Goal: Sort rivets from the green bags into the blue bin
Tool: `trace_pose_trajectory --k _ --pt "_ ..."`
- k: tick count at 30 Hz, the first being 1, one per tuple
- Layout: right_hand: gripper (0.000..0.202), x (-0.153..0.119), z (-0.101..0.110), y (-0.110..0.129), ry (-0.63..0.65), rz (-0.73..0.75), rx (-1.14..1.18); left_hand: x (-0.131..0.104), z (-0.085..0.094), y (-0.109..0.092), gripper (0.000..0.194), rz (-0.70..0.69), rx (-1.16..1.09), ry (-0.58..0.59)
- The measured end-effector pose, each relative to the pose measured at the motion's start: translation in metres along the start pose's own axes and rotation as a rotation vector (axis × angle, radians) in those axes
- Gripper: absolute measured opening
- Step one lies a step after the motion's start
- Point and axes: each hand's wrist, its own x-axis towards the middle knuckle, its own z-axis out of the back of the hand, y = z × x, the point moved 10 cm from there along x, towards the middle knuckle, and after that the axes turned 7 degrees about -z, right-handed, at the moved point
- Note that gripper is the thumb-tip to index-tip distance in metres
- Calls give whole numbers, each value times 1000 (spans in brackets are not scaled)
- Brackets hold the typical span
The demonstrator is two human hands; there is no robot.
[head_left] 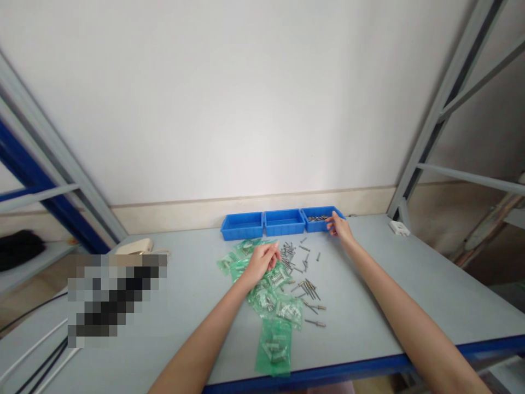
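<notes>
My left hand [262, 261] is over the green plastic bags [250, 295], beside a pile of small screws [288, 254]. Its fingers are curled together, and whatever they may hold is hidden. At the right end of the row of bins, my right hand [339, 227] reaches to the rim of a blue bin [310, 225], its fingers a little apart and nothing visible in them. Dark metal pieces [316, 218] lie inside that bin. Several rivets [310, 290] with long pins are scattered in front of the bags. One green bag [274, 350] lies nearest the table's front edge.
Two more blue bins, the middle one [284, 225] and the left one [243, 230], stand along the wall. A white socket block [399, 228] sits at the back right. At left are a cream-coloured object [134, 247] and cables [35, 350]. Metal uprights [426, 131] flank the table [184, 306].
</notes>
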Motion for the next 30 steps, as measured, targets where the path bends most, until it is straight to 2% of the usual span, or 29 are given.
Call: trace_pose_trajectory --k 1,3,5,6,9,11,14,22,30 --pt "50 -5 -9 8 87 47 -74 0 0 0 54 2 2 0" --pt "42 -28 -42 22 375 166 -253 0 0 -1 54 5 5 0" --pt "33 -68 -79 27 700 293 -448 -1 0 -2 54 5 11 -2" --pt "29 -88 -94 25 822 356 -549 -1 1 -2 53 7 14 -5" --pt "22 -130 -122 11 995 484 -814 -1 2 -3 53 12 29 -8" --pt "17 -139 -131 2 1005 502 -912 -1 2 -3 53 9 39 -7" --pt "12 -138 -135 -3 968 502 -936 -1 2 -2 53 3 46 -5" --pt "5 -128 -130 7 871 508 -871 -2 -1 -3 51 -9 83 20" --pt "11 -103 -115 26 600 505 -732 -6 -6 -27 28 -135 402 67"
